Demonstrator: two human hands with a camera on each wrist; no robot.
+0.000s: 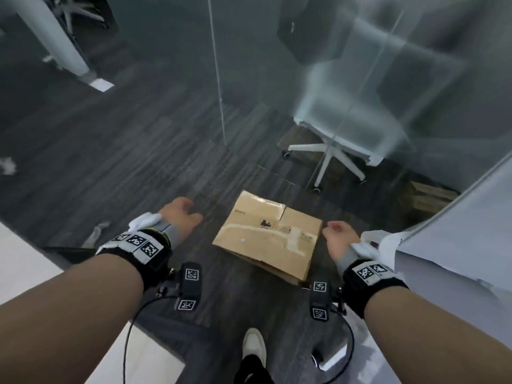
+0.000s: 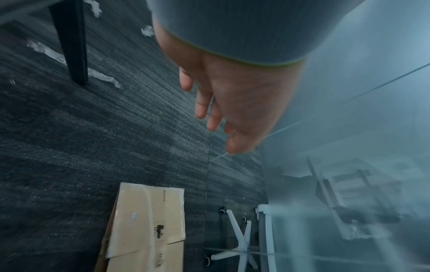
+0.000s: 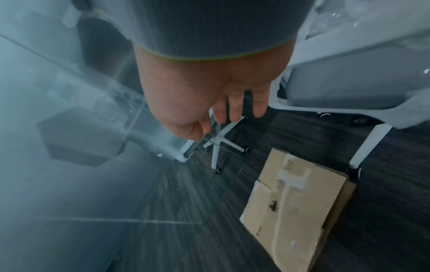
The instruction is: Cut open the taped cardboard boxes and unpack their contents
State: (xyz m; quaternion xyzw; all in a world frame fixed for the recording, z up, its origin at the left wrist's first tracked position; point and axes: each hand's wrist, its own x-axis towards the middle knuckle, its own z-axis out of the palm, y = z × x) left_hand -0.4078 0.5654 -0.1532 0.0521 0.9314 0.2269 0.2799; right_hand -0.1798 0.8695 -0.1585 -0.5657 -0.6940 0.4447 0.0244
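Observation:
A taped brown cardboard box (image 1: 267, 234) lies flat on the dark carpet in front of me, its flaps held by clear tape; it also shows in the left wrist view (image 2: 149, 226) and the right wrist view (image 3: 295, 206). My left hand (image 1: 181, 214) hovers left of the box with loose fingers (image 2: 204, 104) and holds nothing. My right hand (image 1: 339, 235) hovers just right of the box, fingers (image 3: 235, 108) relaxed and empty. Neither hand touches the box.
A glass partition (image 1: 219, 79) stands behind the box, with a white wheeled chair (image 1: 329, 151) beyond it. A white-topped table (image 1: 457, 245) edges in at the right, a light surface (image 1: 22, 261) at the left. A dark leg (image 2: 72, 42) stands on the carpet. My shoe (image 1: 253, 347) is below.

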